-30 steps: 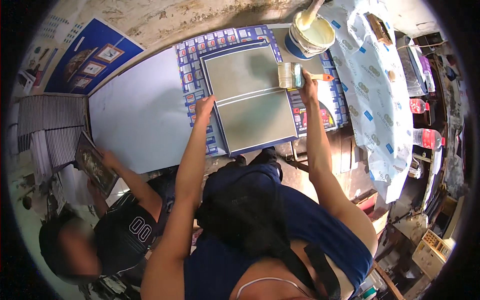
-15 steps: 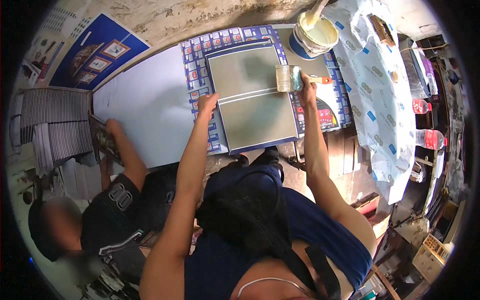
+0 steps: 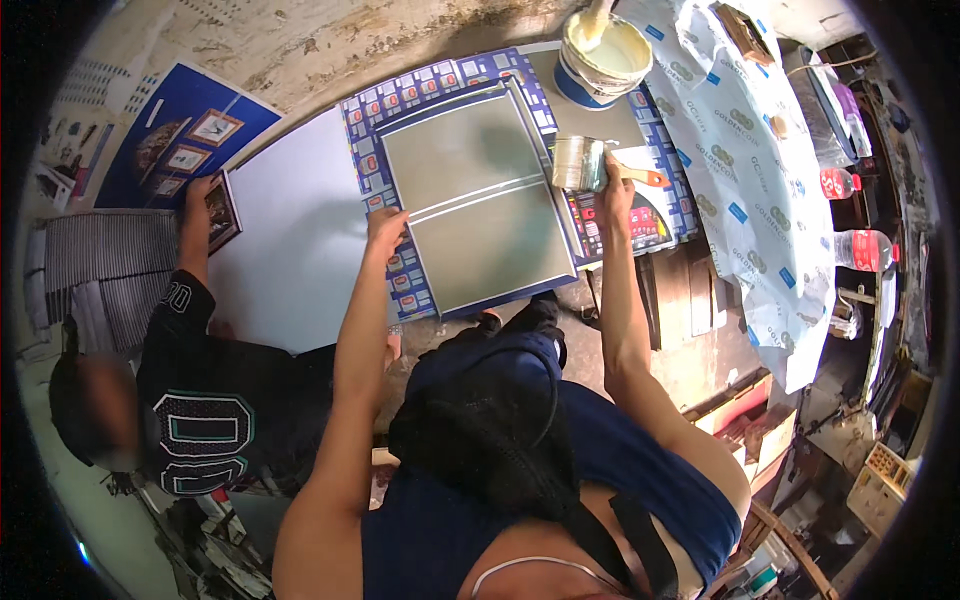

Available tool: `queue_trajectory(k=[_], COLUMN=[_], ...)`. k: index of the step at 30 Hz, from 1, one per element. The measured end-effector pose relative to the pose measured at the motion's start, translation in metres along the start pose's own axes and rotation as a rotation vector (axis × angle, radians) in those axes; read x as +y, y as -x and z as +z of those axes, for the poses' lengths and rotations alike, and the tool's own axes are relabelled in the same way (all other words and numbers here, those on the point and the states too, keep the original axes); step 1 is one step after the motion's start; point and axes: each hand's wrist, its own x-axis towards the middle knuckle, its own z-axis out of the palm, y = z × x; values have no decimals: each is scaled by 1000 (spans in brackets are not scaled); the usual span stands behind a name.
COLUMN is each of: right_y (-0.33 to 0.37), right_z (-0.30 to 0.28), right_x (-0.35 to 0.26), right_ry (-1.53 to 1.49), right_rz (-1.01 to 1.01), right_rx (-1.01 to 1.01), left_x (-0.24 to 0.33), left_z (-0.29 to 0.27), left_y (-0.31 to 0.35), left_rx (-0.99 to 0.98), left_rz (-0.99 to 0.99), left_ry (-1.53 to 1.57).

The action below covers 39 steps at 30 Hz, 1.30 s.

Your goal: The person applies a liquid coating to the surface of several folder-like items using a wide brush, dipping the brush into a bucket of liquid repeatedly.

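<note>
A flat grey panel (image 3: pixel 470 150) with a dark blue border and a white double line across its middle lies in front of me. Its surface has wet-looking, darker patches. My left hand (image 3: pixel 385 232) is closed at the panel's left edge, with the thumb and fingers on the border. In my right hand (image 3: pixel 619 185) is a wide paintbrush (image 3: pixel 580 163) with an orange-tipped handle, held just past the panel's right edge. The bristles point left. Beyond the brush stands a white and blue bucket (image 3: pixel 603 62) of pale paste, a whitish handle sticking out of it.
Blue patterned sheets (image 3: pixel 362 150) lie under the panel, beside a white sheet (image 3: pixel 290 220). At left, a co-worker (image 3: pixel 215 400) holds a framed picture (image 3: pixel 223 210) near striped stacks (image 3: pixel 110 245). Printed wrapping (image 3: pixel 740 190) and plastic bottles (image 3: pixel 862 250) are at right.
The panel sits further left in view, and the brush has gone from over its right edge to beside it. The co-worker has raised the framed picture toward the blue board.
</note>
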Motion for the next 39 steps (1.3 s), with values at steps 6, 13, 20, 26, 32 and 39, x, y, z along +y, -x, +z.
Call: queue_trajectory(k=[6,13,20,26,32,39], right_y=[50,46,57,91,102,98], right_z=[62,51,14,-27,-64,-64], right_x=[20,-48,-62,-85,-120,-147], right_ry=[841,547,574,537,575,593], right_rz=[-278,-245,-245,-192,-189,-155], right_rx=[-23,58,176,262,261,240], left_x=[-20,13,6,-63,-115,-77], left_z=[-31,-28,-47,-177,-306,-219], left_y=[-6,27,16,-29,-57,-88], left_rx=[-12,300,347,360,528,993], left_rz=[-26,117,97,136,-8,255], left_ry=[78,-428,-601,-375,-578,-454])
